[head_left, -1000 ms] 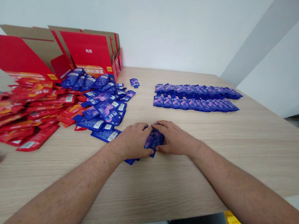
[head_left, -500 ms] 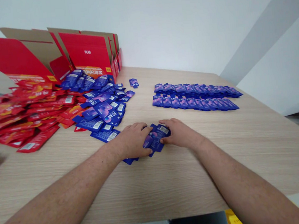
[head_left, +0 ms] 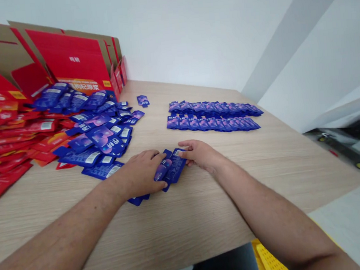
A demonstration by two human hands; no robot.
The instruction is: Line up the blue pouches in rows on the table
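My left hand (head_left: 143,172) is curled over several overlapping blue sachets (head_left: 162,170) on the table, with their ends showing on both sides of it. At the right end of this group, my right hand (head_left: 199,155) pinches the upper corner of a blue sachet (head_left: 177,171) whose barcode side faces up. That sachet leans at an angle and overlaps the one beside it. Just beyond my left hand lies a loose pile of blue sachets (head_left: 104,138). Two rows of overlapping blue sachets (head_left: 210,122) stretch across the table farther off to the right.
Red sachets (head_left: 12,144) are heaped at the left. Open red cardboard boxes (head_left: 69,48) stand behind them. One blue sachet (head_left: 142,100) lies alone near the wall. Below the table edge is a yellow crate (head_left: 271,262), with dark equipment (head_left: 353,148) beyond the right side.
My view has turned right, so everything appears farther left. The right hand now holds the end sachet by its corner, and that sachet has swung to a steeper tilt.
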